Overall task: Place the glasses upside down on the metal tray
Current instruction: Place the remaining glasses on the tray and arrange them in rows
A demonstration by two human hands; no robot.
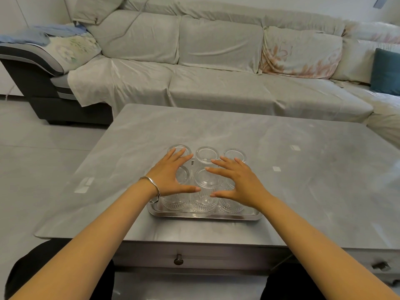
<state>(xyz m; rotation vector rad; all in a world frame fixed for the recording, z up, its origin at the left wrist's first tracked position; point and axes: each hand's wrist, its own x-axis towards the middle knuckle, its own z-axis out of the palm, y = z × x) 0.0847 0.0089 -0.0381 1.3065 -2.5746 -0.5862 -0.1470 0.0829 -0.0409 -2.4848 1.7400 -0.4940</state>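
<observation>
Several clear ribbed glasses (205, 191) stand upside down in two rows on the metal tray (205, 215), near the front of the grey table (303, 169). My left hand (171, 177) hovers over the left glasses, fingers spread, holding nothing; a silver bangle is on its wrist. My right hand (236, 182) hovers over the right glasses, also spread and holding nothing. The hands hide parts of the left and right glasses. A back-row glass (206, 155) shows between the fingertips.
A covered grey sofa (216, 61) runs behind the table and round to the right. A teal cushion (386, 71) lies on it at right. A drawer knob (178, 259) sits under the table's front edge. Tiled floor lies to the left.
</observation>
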